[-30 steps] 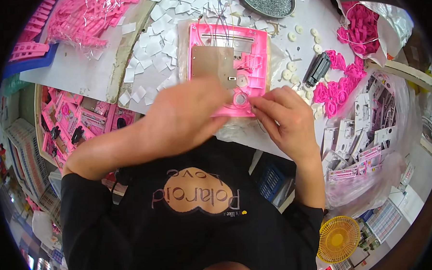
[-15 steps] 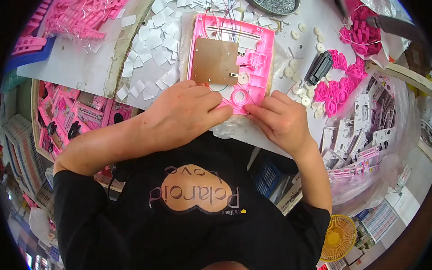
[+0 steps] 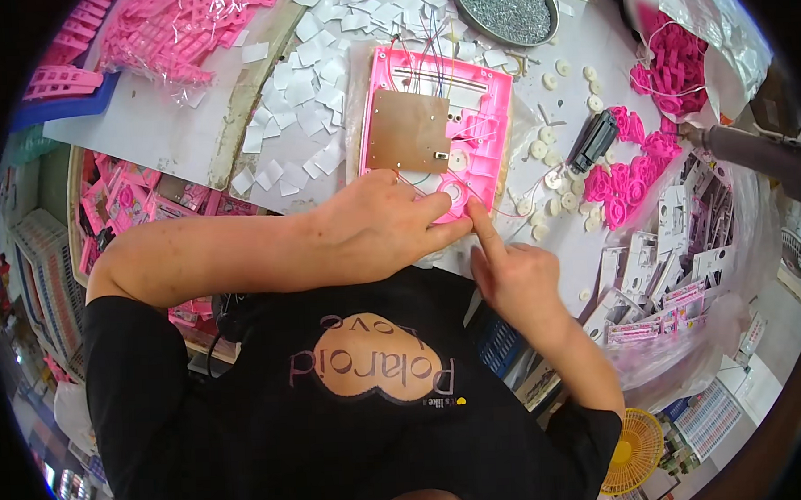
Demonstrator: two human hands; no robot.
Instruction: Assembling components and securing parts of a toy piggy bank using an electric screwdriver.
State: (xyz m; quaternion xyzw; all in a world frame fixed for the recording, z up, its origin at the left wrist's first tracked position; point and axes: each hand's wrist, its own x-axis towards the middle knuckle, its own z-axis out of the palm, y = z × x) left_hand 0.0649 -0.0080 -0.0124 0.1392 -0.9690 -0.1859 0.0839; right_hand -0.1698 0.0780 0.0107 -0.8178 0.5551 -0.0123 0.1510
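Note:
A pink plastic casing lies open side up in front of me, a brown circuit board inside it. Several thin wires rise from its far end. Near its close right corner is a pink ring. My left hand is closed on the near edge of the casing; its fingertips are partly hidden. With its index finger stretched onto the near right corner and its other fingers curled, my right hand holds nothing I can see. A thin red wire sticks out past that corner.
White paper squares lie left of the casing. A round tray of screws stands beyond it. White plastic wheels, a dark clip-like part and pink parts are at right, above a bag of white panels.
My right hand has gone from a pinch at the casing's corner to a single stretched finger on it. The left hand has shifted right along the near edge. The red wire now shows outside.

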